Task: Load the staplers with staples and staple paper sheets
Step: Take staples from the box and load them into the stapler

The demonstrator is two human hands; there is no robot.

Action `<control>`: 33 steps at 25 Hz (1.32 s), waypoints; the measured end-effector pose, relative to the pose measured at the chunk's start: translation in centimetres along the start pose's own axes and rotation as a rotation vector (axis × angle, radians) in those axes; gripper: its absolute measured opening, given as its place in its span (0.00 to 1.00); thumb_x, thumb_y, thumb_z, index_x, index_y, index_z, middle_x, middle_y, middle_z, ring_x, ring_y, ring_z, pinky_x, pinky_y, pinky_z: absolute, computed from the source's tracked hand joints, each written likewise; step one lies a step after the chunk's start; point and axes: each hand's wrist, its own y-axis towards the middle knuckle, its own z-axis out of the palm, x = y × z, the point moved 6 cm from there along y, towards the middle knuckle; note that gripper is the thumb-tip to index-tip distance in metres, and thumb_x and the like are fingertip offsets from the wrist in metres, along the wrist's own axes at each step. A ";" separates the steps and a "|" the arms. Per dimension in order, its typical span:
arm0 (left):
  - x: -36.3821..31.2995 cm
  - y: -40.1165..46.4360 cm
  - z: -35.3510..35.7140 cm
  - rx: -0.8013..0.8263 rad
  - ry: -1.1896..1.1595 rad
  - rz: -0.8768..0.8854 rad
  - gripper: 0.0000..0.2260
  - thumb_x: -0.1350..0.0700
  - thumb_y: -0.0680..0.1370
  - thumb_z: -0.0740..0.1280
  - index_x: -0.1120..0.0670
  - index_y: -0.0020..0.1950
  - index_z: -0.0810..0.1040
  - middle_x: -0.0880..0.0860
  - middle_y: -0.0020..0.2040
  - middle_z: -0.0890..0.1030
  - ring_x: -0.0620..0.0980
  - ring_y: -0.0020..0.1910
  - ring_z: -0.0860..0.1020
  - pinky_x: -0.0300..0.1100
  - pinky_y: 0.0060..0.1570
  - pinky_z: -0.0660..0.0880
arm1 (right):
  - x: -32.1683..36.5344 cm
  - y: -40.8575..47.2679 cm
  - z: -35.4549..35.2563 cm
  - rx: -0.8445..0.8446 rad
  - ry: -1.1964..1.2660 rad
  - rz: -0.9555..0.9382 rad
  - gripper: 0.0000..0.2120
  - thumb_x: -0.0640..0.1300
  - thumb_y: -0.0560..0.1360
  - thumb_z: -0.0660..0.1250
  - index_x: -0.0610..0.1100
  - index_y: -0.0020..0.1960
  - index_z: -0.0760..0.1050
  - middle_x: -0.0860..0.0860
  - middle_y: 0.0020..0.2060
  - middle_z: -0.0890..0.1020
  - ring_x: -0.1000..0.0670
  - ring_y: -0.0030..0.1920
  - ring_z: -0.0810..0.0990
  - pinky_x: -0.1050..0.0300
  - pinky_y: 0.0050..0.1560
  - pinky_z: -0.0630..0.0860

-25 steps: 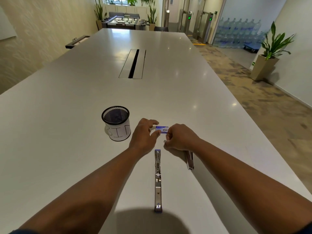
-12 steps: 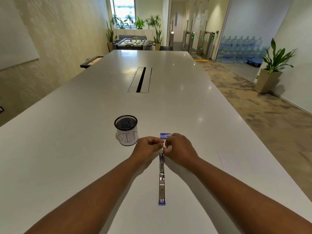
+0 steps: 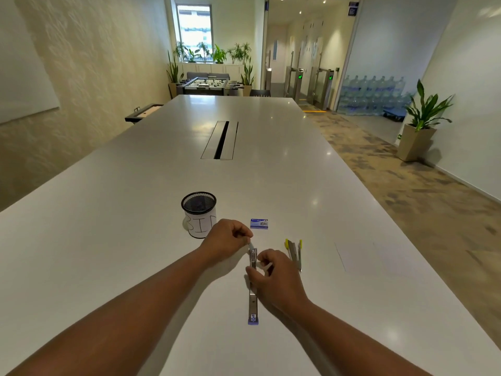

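Note:
A blue stapler (image 3: 253, 302) lies unfolded flat on the white table (image 3: 108, 240), its metal channel pointing away from me. My left hand (image 3: 226, 238) pinches a strip of staples (image 3: 250, 244) at the channel's far end. My right hand (image 3: 273, 278) has its curled fingers around the middle of the opened stapler. A small blue staple box (image 3: 259, 223) sits just beyond my hands. A second stapler with yellow trim (image 3: 294, 253) lies to the right. White paper sheets (image 3: 371, 260) lie further right.
A black mesh cup labelled BIN (image 3: 199, 214) stands left of my hands. A cable slot (image 3: 221, 139) is set in the table's middle. The table's right edge drops to carpeted floor, where a potted plant (image 3: 423, 123) stands.
My hands left the staple box and came back toward me. The left hand now holds a staple strip at the stapler's channel, the right hand moved down onto the stapler. The camera tilted up.

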 end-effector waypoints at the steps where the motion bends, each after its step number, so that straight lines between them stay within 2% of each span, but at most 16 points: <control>1: -0.3 0.2 -0.1 0.028 0.064 0.026 0.06 0.60 0.77 0.73 0.51 0.51 0.87 0.48 0.47 0.87 0.42 0.47 0.83 0.38 0.51 0.79 | -0.3 -0.2 0.2 -0.018 -0.028 -0.011 0.10 0.52 0.72 0.74 0.51 0.44 0.74 0.55 0.37 0.76 0.56 0.35 0.72 0.65 0.35 0.69; 4: -0.9 0.6 -0.1 0.103 0.181 0.088 0.05 0.59 0.76 0.74 0.52 0.51 0.87 0.48 0.48 0.87 0.43 0.48 0.83 0.41 0.53 0.80 | -0.9 -0.1 0.5 -0.034 -0.063 -0.009 0.13 0.55 0.69 0.75 0.51 0.43 0.74 0.55 0.37 0.78 0.56 0.35 0.72 0.58 0.37 0.72; 7: -1.7 0.7 0.4 0.180 0.238 0.145 0.04 0.59 0.75 0.75 0.52 0.49 0.87 0.48 0.42 0.85 0.45 0.41 0.82 0.40 0.46 0.80 | -1.3 0.1 0.5 -0.027 -0.044 0.017 0.14 0.56 0.68 0.76 0.50 0.44 0.74 0.56 0.37 0.79 0.57 0.35 0.74 0.57 0.38 0.74; 10: -1.9 0.8 1.1 0.267 0.272 0.160 0.04 0.60 0.74 0.75 0.51 0.46 0.86 0.48 0.37 0.84 0.41 0.34 0.78 0.37 0.40 0.76 | -1.4 0.2 0.4 -0.034 -0.045 0.030 0.15 0.56 0.67 0.76 0.51 0.44 0.74 0.56 0.37 0.80 0.58 0.35 0.75 0.56 0.38 0.75; 14: -1.8 0.7 1.9 0.343 0.300 0.155 0.05 0.62 0.74 0.75 0.53 0.47 0.86 0.46 0.38 0.85 0.34 0.33 0.79 0.28 0.37 0.73 | -1.4 0.2 0.4 -0.021 -0.032 0.019 0.15 0.56 0.68 0.76 0.51 0.45 0.73 0.57 0.38 0.80 0.59 0.35 0.75 0.57 0.39 0.75; 16: -1.9 0.6 2.0 0.349 0.309 0.157 0.05 0.62 0.74 0.75 0.53 0.47 0.86 0.47 0.38 0.85 0.34 0.33 0.79 0.26 0.37 0.73 | -1.4 0.2 0.4 -0.020 -0.035 0.015 0.14 0.56 0.69 0.76 0.52 0.45 0.74 0.57 0.38 0.80 0.59 0.35 0.75 0.57 0.38 0.75; 20: -1.6 0.5 2.1 0.324 0.243 0.130 0.06 0.63 0.72 0.75 0.54 0.45 0.86 0.50 0.39 0.87 0.39 0.36 0.82 0.34 0.42 0.80 | -1.3 0.2 0.4 -0.021 -0.040 0.022 0.14 0.56 0.69 0.76 0.51 0.45 0.73 0.57 0.39 0.81 0.58 0.36 0.75 0.54 0.40 0.77; 23: -0.9 0.4 2.1 0.263 0.188 0.084 0.07 0.64 0.70 0.75 0.54 0.45 0.85 0.46 0.38 0.85 0.36 0.35 0.81 0.33 0.39 0.77 | -1.2 0.2 0.3 -0.019 -0.043 0.021 0.14 0.56 0.69 0.76 0.50 0.45 0.74 0.56 0.39 0.81 0.57 0.37 0.75 0.54 0.40 0.77; 26: 0.3 0.2 2.2 0.312 0.103 -0.053 0.15 0.64 0.68 0.79 0.55 0.52 0.83 0.48 0.42 0.83 0.42 0.38 0.79 0.33 0.38 0.76 | -1.0 0.1 0.2 -0.017 -0.045 0.014 0.14 0.55 0.70 0.76 0.50 0.45 0.73 0.55 0.38 0.80 0.56 0.37 0.75 0.55 0.39 0.76; 30: 1.0 0.5 2.6 0.390 0.103 -0.190 0.23 0.62 0.65 0.80 0.52 0.56 0.78 0.51 0.43 0.80 0.48 0.42 0.76 0.44 0.46 0.76 | -1.0 0.0 0.1 -0.027 -0.058 0.002 0.14 0.55 0.70 0.75 0.49 0.45 0.73 0.55 0.37 0.80 0.56 0.36 0.74 0.54 0.39 0.76; 33: 1.0 0.8 2.8 0.387 0.103 -0.231 0.19 0.61 0.65 0.78 0.52 0.54 0.80 0.53 0.46 0.82 0.50 0.45 0.78 0.48 0.50 0.79 | -1.0 0.0 0.1 -0.031 -0.054 0.004 0.14 0.55 0.70 0.75 0.50 0.45 0.73 0.55 0.36 0.79 0.56 0.36 0.74 0.53 0.40 0.77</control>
